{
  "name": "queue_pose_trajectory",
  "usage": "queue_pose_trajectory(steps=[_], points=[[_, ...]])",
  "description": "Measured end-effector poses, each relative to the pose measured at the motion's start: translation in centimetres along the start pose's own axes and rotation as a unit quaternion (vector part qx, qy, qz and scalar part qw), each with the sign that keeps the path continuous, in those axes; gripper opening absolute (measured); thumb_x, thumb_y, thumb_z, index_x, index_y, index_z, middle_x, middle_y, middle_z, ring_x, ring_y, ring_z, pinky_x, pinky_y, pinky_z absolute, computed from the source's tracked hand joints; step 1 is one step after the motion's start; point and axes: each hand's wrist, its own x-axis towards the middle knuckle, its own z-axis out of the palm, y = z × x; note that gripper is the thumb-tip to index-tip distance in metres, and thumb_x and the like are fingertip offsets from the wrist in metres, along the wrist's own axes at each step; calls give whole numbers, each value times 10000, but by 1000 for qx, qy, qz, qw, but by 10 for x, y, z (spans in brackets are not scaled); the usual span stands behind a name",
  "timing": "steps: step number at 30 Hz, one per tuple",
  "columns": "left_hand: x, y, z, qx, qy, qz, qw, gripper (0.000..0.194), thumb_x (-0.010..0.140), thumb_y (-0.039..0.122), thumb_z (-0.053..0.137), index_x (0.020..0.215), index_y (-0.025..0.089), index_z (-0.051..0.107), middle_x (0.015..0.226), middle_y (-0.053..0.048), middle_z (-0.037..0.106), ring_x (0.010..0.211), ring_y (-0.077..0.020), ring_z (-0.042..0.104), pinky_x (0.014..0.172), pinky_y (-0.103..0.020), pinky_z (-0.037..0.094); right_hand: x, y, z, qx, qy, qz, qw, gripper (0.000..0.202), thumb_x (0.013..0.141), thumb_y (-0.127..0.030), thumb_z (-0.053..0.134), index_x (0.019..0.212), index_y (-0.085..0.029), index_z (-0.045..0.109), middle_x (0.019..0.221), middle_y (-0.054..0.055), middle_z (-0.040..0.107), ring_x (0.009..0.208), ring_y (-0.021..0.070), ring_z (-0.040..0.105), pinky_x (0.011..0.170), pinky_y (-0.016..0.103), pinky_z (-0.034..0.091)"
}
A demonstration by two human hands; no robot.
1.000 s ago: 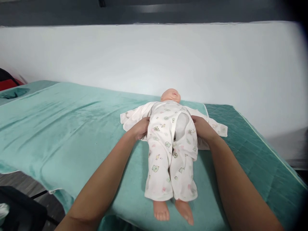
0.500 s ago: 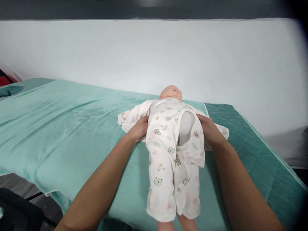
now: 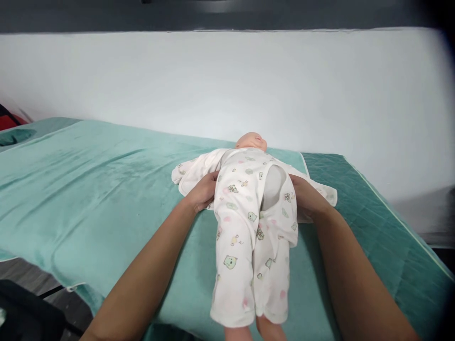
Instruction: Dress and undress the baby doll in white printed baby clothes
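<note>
A baby doll (image 3: 251,141) lies on its back on a green sheet, head toward the wall and feet toward me. It wears white printed pants (image 3: 234,237) pulled high over the torso, with an oval opening showing grey-white fabric. Beneath it a white printed top (image 3: 197,171) has its sleeves spread to both sides. My left hand (image 3: 206,191) is at the doll's left-of-view side by the waist, its fingertips hidden behind the pants. On the other side my right hand (image 3: 304,194) reaches under the pants' edge, fingers mostly hidden.
The light green sheet (image 3: 106,199) covers the bed, with a darker quilted pad (image 3: 369,218) at the right. A white wall (image 3: 227,80) stands behind. A black object (image 3: 28,312) is at the lower left, beside the bed.
The doll's legs and pants have shifted slightly left, and its head appears a little lower. Both hands stay at its sides, the right one a bit further behind the pants.
</note>
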Motion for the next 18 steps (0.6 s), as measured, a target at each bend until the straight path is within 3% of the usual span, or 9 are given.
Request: queue_pose_trajectory(steps=[3,8,12,18], points=[[-3,4,4,0,28,0,1000,332,653,232,796,971,151,745,834,-81,775,763,-227,709,660,-297,550,-1,-3,2,1,4,10,1000,298,722,-265,716,1016,-242,764,999,47,774,905,278,711,798,391,583],[-5,7,6,-8,25,-1,1000,287,639,229,811,906,148,745,815,-70,771,763,-233,709,673,-308,549,-4,-7,5,2,-9,28,1000,250,722,-278,711,960,-240,779,1073,48,764,979,285,699,850,377,577],[-4,7,7,-32,25,13,999,330,621,238,826,930,153,747,841,-71,775,836,-251,711,764,-336,555,-4,-5,8,28,-18,28,999,292,726,-300,727,1004,-225,769,1043,55,772,1002,288,697,862,389,580],[-9,9,13,-81,59,10,995,396,686,381,793,1001,155,716,754,-63,746,831,-254,690,785,-358,540,5,2,15,93,21,30,995,339,692,-373,774,994,-222,764,997,74,777,940,287,714,789,384,593]])
